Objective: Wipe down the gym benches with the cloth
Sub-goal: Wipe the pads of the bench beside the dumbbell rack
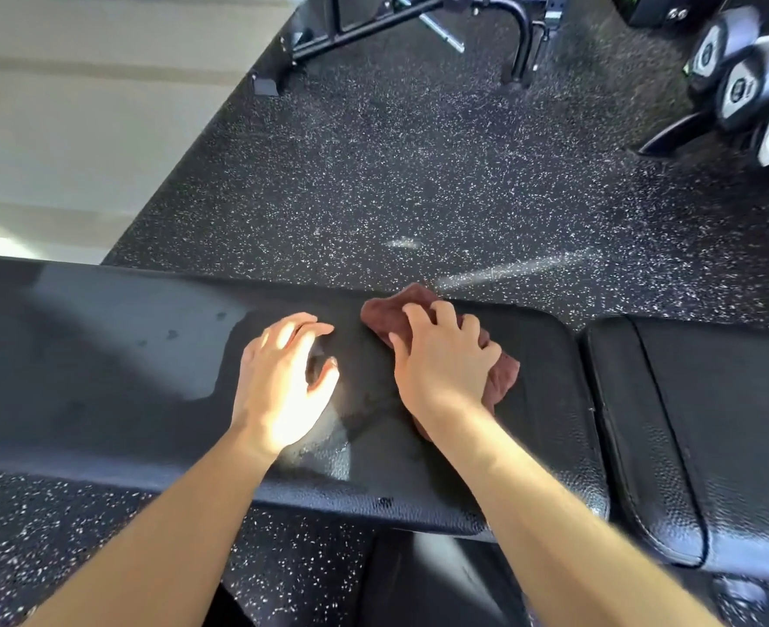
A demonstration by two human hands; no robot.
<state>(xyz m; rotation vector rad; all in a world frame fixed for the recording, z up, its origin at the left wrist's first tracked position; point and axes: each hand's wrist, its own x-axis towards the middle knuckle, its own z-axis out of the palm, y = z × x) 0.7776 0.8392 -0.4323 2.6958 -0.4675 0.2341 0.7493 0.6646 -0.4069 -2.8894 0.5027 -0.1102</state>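
A black padded gym bench [115,377] runs across the view from left to right, with a second pad [699,423] joined at its right end. A crumpled reddish-brown cloth [384,316] lies on the long pad near its far edge. My right hand [446,359] presses down on the cloth and grips it, covering most of it. My left hand [283,377] rests flat on the pad just left of the cloth, fingers spread, holding nothing. A damp sheen shows on the pad below my hands.
Speckled black rubber floor [396,174] lies beyond the bench. Several dumbbells [744,88] sit on a rack at the far right. A black metal equipment frame [418,20] stands at the top. A pale wall [79,106] rises at the left.
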